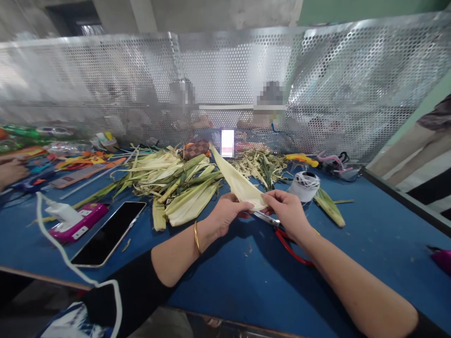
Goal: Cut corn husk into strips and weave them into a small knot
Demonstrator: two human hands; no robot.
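A pale corn husk [241, 182] is stretched between my two hands, its pointed tip reaching up and away to the left. My left hand [230, 211], with a gold bangle at the wrist, pinches the husk's near left edge. On the near right edge, my right hand [285, 209] pinches it between thumb and fingers. Scissors with red handles [291, 249] lie on the table beneath my right hand, partly covered by it. Beyond that hand stands a spool of white string [305, 186]. To the left is a heap of corn husks [190, 206].
A black phone [109, 234] and a magenta power strip [79, 223] with a white plug and cable lie at left. Dry husk scraps [260, 164] and a yellow-handled tool [302, 159] sit farther back, before a perforated metal screen [225, 70]. Another person's hand [12, 172] is at far left.
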